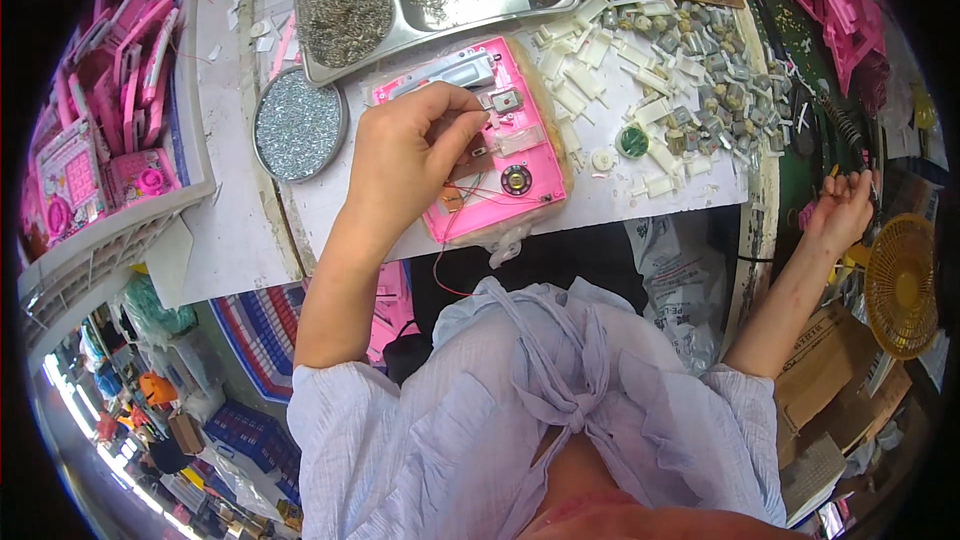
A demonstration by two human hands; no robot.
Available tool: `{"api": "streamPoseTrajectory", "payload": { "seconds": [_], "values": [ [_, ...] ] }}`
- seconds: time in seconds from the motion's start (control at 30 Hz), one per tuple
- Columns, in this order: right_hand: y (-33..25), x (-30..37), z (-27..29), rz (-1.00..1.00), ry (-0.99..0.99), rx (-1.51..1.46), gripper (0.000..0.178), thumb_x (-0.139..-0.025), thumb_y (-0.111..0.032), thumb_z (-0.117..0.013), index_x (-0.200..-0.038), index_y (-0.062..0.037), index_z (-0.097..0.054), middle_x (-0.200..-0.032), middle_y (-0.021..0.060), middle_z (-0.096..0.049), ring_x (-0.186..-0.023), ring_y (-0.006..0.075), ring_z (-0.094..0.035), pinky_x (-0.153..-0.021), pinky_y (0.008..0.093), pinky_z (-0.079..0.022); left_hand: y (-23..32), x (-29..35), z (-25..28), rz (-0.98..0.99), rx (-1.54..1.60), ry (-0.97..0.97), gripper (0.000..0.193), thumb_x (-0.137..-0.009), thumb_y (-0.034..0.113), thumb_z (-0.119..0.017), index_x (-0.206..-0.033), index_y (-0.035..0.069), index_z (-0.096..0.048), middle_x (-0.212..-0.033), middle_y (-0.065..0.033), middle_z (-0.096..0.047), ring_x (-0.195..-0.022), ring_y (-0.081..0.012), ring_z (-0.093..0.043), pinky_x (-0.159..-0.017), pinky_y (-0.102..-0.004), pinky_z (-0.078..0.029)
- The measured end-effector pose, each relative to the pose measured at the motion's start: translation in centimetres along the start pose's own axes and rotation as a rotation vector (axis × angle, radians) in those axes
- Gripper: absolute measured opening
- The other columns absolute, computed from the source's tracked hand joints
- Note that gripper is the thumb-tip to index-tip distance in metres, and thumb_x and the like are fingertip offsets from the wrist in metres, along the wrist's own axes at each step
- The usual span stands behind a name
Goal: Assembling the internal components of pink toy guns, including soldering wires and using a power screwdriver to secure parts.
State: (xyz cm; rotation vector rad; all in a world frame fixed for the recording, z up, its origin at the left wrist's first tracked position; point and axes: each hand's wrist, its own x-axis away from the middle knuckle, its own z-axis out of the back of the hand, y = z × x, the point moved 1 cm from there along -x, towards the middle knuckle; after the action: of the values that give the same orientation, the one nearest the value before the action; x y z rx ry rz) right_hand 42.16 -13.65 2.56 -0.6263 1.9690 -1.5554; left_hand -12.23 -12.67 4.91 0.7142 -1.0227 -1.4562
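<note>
A pink plastic toy housing (pixel 480 215) lies open side up on a padded, plastic-wrapped block on the bench. It carries a silvery panel (pixel 455 72), a small motor (pixel 505 100), a clear plastic part (pixel 517 140), a round speaker (pixel 516 180) and thin red wires. Over its middle is my left hand (pixel 405 145), thumb and forefinger pinched together. Whatever sits between those fingertips is hidden. Far to the right, my right hand (pixel 840 212) has curled fingers beside a dark tool with a coiled spring (pixel 848 130). What it grips I cannot make out.
A round tin of small screws (pixel 298 125) and a steel tray (pixel 400 45) with springs stand behind. White plastic parts and small motors (pixel 690 70) are heaped to the right. Pink housings (pixel 110 130) fill a rack at left. A yellow fan (pixel 902 285) stands below my right hand.
</note>
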Motion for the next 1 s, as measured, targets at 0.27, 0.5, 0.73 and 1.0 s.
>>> {"api": "streamPoseTrajectory", "payload": {
  "seconds": [0.27,0.5,0.73,1.0],
  "values": [
    [-4.0,2.2,2.2,0.037,0.102,0.152,0.039,-0.106,-0.028,-0.055,-0.133,-0.0002,-0.056,-0.119,0.0163,-0.069,-0.095,0.0202,-0.065,-0.081,0.0298,-0.052,-1.7,0.3,0.3,-0.142,-0.003,0.168,0.01,-0.093,0.005,-0.068,-0.094,-0.004,-0.072,-0.081,-0.0104,-0.074,-0.07,-0.0135,-0.072,-0.062,-0.0278,-0.055],
    [-7.0,5.0,9.6,0.013,-0.268,-0.387,0.032,-0.098,-0.022,-0.06,-0.12,0.0006,-0.057,-0.097,0.0164,-0.065,-0.088,0.0229,-0.06,-0.071,0.0292,-0.048,-1.5,0.1,1.0,-0.04,-0.028,0.125,0.009,-0.093,0.005,-0.068,-0.095,-0.003,-0.073,-0.076,-0.0081,-0.073,-0.063,-0.0103,-0.069,-0.061,-0.0251,-0.056],
    [-1.4,19.7,-16.4,-0.196,-0.885,-0.166,0.061,-0.093,-0.021,-0.067,-0.145,0.0018,-0.045,-0.129,0.0252,-0.061,-0.118,0.0381,-0.063,-0.098,0.0421,-0.055,-0.6,-0.4,-1.2,0.082,0.294,0.111,0.008,-0.094,0.002,-0.069,-0.098,-0.004,-0.072,-0.079,-0.0075,-0.072,-0.067,-0.0089,-0.068,-0.064,-0.0264,-0.062],
    [1.8,24.0,-27.5,0.028,-1.055,-0.043,0.046,-0.081,0.004,-0.071,-0.126,-0.0065,-0.063,-0.103,0.008,-0.063,-0.091,0.0156,-0.068,-0.083,0.0308,-0.055,-1.1,-0.5,-1.4,0.179,0.462,0.081,0.01,-0.095,0.003,-0.069,-0.101,-0.004,-0.069,-0.083,-0.0071,-0.073,-0.074,-0.0094,-0.071,-0.064,-0.0242,-0.061]
  ]
}}
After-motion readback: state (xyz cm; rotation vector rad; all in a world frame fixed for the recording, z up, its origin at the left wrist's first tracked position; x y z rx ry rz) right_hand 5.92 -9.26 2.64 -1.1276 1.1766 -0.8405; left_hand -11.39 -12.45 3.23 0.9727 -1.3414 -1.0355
